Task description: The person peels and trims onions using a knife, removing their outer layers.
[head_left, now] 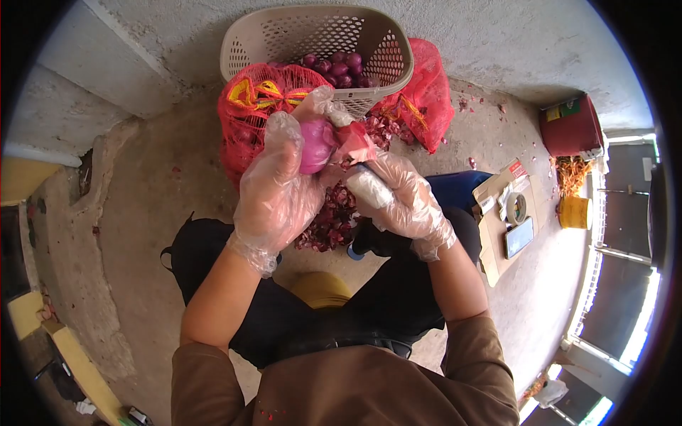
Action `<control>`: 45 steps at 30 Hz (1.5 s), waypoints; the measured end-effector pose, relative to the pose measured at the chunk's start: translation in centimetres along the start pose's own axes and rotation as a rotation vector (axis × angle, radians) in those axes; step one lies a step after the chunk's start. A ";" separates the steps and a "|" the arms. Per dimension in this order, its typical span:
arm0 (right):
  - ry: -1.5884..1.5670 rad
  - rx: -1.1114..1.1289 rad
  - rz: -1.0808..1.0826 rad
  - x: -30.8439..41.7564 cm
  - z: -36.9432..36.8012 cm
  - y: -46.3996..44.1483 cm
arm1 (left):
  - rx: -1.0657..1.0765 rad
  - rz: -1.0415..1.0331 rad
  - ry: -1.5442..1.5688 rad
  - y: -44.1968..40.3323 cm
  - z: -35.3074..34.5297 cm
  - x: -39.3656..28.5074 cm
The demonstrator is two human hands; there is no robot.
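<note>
A clear plastic glove covers my left hand (273, 188), whose fingers are wrapped round a purple onion (317, 145). My right hand (398, 193), gloved too, is closed close beside the onion. A loose reddish piece of skin (354, 144) shows between the two hands, at the right hand's fingertips. Something dark sticks out by the right fingers, too small to name. White wrapping (369, 189) covers one right finger. Below the hands, dark red onion skins (332, 221) lie heaped on the floor.
A beige basket (245, 42) holding purple onions (339, 69) stands ahead against the wall. Red net bags (241, 153) sit beside it. Rightward are cardboard (490, 245) with a phone (519, 238) and a tape roll (516, 206), a blue object (455, 190), and a red bucket (570, 128).
</note>
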State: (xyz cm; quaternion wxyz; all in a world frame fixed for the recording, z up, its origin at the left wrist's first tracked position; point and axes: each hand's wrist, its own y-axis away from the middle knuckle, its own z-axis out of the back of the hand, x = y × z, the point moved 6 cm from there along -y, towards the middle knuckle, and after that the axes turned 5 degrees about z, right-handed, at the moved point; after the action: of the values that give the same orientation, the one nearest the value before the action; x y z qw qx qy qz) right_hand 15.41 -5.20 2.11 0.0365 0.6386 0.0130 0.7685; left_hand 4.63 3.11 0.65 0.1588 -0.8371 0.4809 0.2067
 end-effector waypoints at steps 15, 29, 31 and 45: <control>-0.083 -0.276 0.030 -1.3 3.1 0.7 | -0.092 0.041 -0.058 0.0 0.4 -0.2; 0.430 0.039 0.407 2.3 1.8 0.6 | -0.056 -0.216 -0.700 0.1 -0.7 -1.2; 0.390 0.061 0.361 2.4 1.9 0.7 | -0.015 -0.219 -0.722 0.0 -0.5 -1.0; -0.013 0.042 0.038 0.6 3.5 1.6 | -0.090 -0.174 -0.631 0.2 -0.2 -1.7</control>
State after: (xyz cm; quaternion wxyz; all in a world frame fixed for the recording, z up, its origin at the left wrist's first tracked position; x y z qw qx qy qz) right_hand 18.67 -6.81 3.47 0.0087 0.6442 0.0168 0.7646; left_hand 3.77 4.21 1.63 0.2799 -0.7759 0.3251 0.4625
